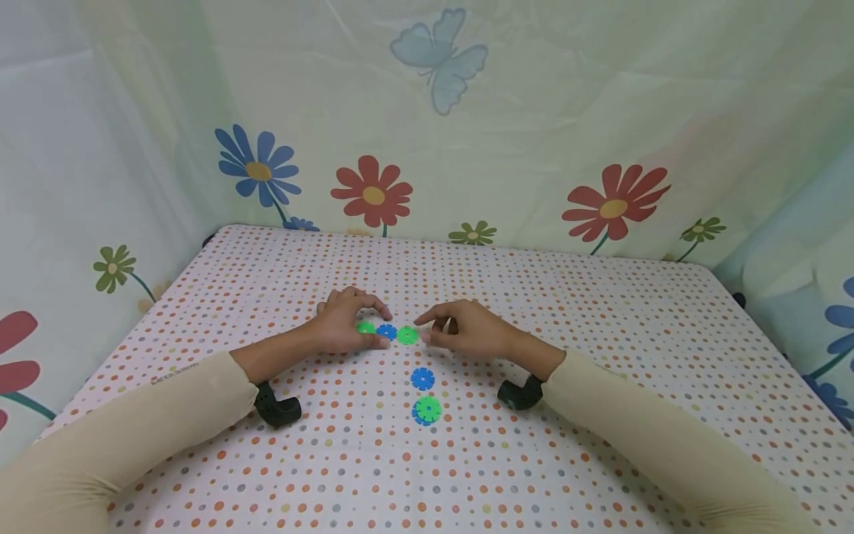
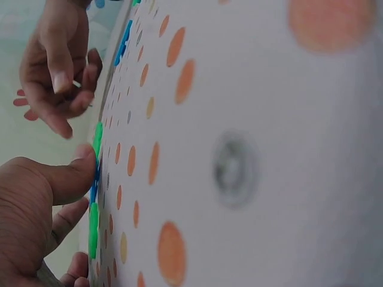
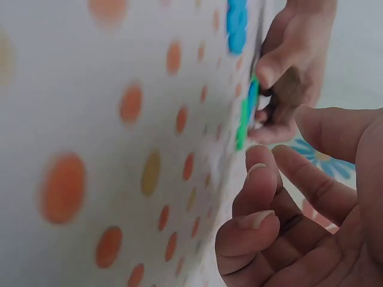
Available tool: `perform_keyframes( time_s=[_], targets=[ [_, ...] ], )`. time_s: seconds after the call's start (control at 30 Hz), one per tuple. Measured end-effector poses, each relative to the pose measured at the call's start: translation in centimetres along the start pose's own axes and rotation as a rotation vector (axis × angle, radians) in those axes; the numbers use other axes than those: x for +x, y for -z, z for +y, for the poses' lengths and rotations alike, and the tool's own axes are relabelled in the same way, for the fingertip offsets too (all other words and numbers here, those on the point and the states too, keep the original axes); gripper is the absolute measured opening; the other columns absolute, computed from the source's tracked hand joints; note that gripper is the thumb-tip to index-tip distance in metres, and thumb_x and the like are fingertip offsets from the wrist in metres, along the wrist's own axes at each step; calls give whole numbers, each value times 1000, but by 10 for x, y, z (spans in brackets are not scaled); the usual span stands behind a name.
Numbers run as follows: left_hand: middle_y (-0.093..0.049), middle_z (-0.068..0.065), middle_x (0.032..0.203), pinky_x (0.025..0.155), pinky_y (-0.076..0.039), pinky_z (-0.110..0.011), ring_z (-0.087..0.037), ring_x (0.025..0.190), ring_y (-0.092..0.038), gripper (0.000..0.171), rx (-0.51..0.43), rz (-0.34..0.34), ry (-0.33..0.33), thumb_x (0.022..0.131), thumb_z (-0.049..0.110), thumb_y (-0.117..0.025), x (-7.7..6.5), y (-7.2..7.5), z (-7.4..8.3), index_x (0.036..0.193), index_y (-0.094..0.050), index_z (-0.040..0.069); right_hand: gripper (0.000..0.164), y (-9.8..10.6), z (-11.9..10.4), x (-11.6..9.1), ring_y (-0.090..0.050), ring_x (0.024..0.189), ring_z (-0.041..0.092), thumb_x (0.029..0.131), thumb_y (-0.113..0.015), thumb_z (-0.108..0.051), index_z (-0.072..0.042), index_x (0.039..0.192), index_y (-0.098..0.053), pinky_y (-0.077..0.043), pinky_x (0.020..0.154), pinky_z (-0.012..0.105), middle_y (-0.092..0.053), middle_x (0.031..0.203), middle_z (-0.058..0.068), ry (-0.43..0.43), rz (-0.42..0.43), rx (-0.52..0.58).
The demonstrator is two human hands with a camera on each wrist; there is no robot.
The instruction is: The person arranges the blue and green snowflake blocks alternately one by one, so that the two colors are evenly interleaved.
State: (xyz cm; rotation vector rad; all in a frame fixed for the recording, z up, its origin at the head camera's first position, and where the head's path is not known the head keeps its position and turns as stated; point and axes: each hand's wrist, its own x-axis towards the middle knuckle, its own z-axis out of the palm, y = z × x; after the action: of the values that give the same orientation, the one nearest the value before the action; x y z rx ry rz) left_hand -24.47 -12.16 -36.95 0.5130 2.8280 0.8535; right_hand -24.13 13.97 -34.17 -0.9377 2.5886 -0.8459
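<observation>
Sleeves point(image 1: 160, 411) foremost, our left hand point(image 1: 345, 324) pinches a disc row point(image 1: 391, 333) on the desk point(image 1: 640, 348), three seemingly joined; our right hand point(image 1: 470, 330), fingers loose, holds nothing. A blue disc point(image 1: 418, 380) and overlapping pair point(image 1: 434, 412) seem left.

Soft light, partly blurry wrist views

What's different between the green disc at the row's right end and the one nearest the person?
The end disc lies beside a blue disc; the nearest disc partly covers another blue disc. The end disc lies near the right hand; the nearest disc lies farther away. Both are green and notched.
</observation>
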Motion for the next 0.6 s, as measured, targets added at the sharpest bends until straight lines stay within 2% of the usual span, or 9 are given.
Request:
perform_keyframes(
  time_s=[0.3, 0.43, 0.6],
  targets=[
    [-49, -9, 133, 100, -27, -63, -38, 127, -37, 34, 11, 4, -5, 81, 43, -79, 0, -1, 2, 112, -67, 35, 26, -9, -14, -41, -56, 66, 7, 93, -69, -23, -16, 118, -71, -49, 62, 22, -68, 88, -8, 98, -57, 46],
    [-50, -8, 133, 97, -27, -61, -38, 126, -37, 34, 8, 7, -2, 83, 44, -77, 1, 0, 3, 114, -66, 37, 26, -16, -19, -54, -56, 67, 6, 92, -71, -20, -18, 117, -71, -49, 63, 22, -67, 92, -6, 102, -111, 91],
    [-51, -7, 134, 96, -25, -59, -38, 127, -36, 33, -14, 22, 4, 84, 44, -77, 1, -1, 6, 114, -66, 37, 31, -24, -21, -62, -53, 68, 6, 86, -77, -29, -21, 116, -72, -47, 62, 21, -64, 96, -3, 94, -132, 125]
  ],
)
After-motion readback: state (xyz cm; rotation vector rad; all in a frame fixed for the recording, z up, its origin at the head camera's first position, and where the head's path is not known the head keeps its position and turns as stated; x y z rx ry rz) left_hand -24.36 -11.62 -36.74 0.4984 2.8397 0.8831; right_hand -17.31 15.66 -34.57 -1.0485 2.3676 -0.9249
